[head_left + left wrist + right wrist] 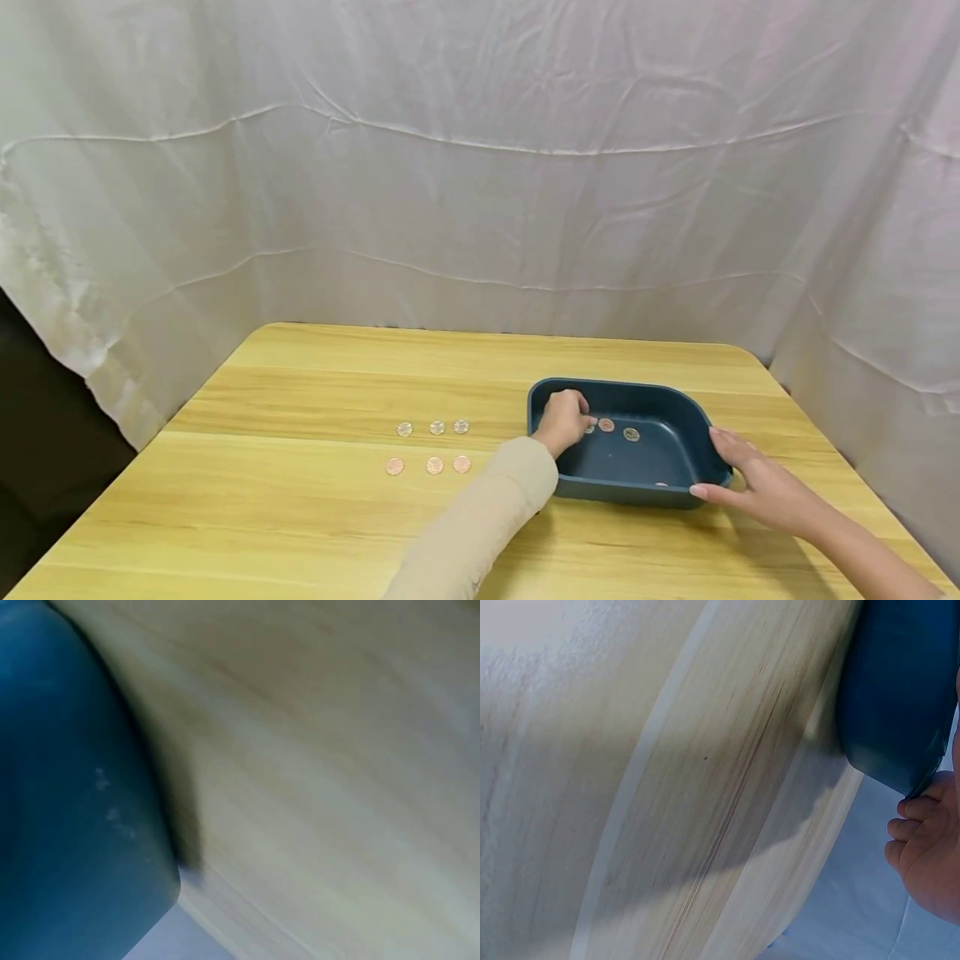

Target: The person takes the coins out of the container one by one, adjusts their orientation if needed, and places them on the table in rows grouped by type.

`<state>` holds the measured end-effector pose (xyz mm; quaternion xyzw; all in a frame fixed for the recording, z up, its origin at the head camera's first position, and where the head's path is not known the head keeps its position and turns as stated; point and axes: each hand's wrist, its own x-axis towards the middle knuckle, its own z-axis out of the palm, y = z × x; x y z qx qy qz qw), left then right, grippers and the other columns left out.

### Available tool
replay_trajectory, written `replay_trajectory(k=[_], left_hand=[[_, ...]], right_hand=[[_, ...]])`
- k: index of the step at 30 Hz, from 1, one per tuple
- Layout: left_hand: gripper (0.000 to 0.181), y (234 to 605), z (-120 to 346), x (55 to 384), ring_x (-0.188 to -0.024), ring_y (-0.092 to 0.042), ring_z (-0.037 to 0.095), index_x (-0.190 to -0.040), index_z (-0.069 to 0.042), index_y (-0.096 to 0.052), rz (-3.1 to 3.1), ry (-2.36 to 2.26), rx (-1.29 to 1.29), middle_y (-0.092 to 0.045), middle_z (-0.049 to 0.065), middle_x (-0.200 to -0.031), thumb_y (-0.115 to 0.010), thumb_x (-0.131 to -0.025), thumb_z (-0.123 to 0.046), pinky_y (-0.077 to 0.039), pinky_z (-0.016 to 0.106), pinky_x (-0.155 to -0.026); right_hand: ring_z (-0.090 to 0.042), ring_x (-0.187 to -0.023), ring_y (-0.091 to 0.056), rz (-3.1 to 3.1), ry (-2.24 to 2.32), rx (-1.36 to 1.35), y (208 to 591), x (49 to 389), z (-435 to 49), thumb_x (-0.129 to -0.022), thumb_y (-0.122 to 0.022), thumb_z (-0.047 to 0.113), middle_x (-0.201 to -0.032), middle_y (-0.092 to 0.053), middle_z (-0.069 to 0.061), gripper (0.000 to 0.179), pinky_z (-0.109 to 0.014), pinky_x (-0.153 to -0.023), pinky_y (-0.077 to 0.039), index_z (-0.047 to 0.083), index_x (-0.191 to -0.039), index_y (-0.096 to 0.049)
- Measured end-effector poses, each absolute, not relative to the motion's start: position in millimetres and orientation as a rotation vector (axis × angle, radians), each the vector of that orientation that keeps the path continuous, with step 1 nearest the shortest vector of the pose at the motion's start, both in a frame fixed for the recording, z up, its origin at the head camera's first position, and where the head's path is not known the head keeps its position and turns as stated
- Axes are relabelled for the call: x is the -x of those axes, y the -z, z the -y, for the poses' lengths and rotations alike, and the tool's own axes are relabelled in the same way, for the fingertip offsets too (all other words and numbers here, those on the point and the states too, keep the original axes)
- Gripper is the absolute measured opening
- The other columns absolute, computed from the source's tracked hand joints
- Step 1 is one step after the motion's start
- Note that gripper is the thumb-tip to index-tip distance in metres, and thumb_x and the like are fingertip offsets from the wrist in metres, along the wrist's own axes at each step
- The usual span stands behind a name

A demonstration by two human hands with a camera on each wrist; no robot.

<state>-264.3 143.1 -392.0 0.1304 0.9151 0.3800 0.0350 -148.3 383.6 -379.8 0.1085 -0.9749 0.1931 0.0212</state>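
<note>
A dark blue plastic bin (622, 458) stands on the table's right half. My left hand (564, 421) reaches over its near left side, fingers curled, the fingertips at a silvery coin (589, 430) on the bin floor. To the right of that coin lie a copper coin (606, 425) and a brassy coin (632, 434); another coin (661, 484) is mostly hidden behind the near wall. At the bin's right end my right hand (765, 483) grips the rim, thumb at the near corner. Only the bin's outer wall (82, 810) shows in the left wrist view, without the hand.
On the wooden table (262, 500), left of the bin, three silvery coins (437, 427) form a back row and three copper coins (434, 466) a front row. A pale curtain (480, 200) hangs behind the table and along both sides.
</note>
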Motion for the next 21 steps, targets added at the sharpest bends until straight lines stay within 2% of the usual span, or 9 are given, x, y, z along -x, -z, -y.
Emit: replay_trajectory(k=[3,7,11,14,21], left_hand=[[0.018,393,-146,266,-0.088,-0.063,0.014,-0.102,-0.009,-0.067,-2.859,-0.93,-0.397,-0.068,0.004,-0.101,-0.067,-0.085,-0.015,-0.052,0.026,-0.073],[0.02,393,-153,267,-0.088,-0.063,0.013,-0.104,-0.011,-0.067,-2.889,-0.779,-0.437,-0.068,0.001,-0.101,-0.068,-0.084,-0.015,-0.051,0.026,-0.075],[0.007,396,-157,269,-0.075,-0.059,0.011,-0.085,-0.01,-0.067,-2.921,-0.675,-0.466,-0.066,0.001,-0.083,-0.069,-0.084,-0.016,-0.048,0.023,-0.065],[0.019,398,-157,270,-0.066,-0.054,0.012,-0.069,-0.009,-0.06,-2.946,-0.6,-0.497,-0.06,0.001,-0.071,-0.066,-0.085,-0.016,-0.043,0.024,-0.059],[0.025,399,-154,270,-0.063,-0.054,0.011,-0.063,-0.01,-0.057,-2.949,-0.557,-0.571,-0.059,0.001,-0.066,-0.068,-0.084,-0.017,-0.043,0.022,-0.058]], right_hand=[[-0.057,-0.123,-0.03,3.029,-0.596,-0.33,380,148,-384,-0.079,-0.07,0.04,-0.139,-0.031,-0.038,0.09,-0.068,-0.091,-0.03,-0.015,-0.137,-0.029],[-0.058,-0.123,-0.03,3.032,-0.604,-0.325,380,148,-384,-0.079,-0.07,0.04,-0.139,-0.03,-0.038,0.09,-0.069,-0.091,-0.029,-0.014,-0.138,-0.029],[-0.059,-0.124,-0.027,3.045,-0.638,-0.324,380,148,-384,-0.079,-0.07,0.039,-0.14,-0.029,-0.038,0.089,-0.07,-0.091,-0.028,-0.015,-0.137,-0.028],[-0.06,-0.123,-0.027,3.053,-0.652,-0.319,380,148,-384,-0.08,-0.069,0.039,-0.14,-0.028,-0.038,0.089,-0.07,-0.091,-0.027,-0.015,-0.138,-0.028],[-0.06,-0.123,-0.027,3.037,-0.653,-0.322,380,148,-384,-0.079,-0.07,0.039,-0.14,-0.029,-0.038,0.09,-0.07,-0.092,-0.028,-0.015,-0.138,-0.028]])
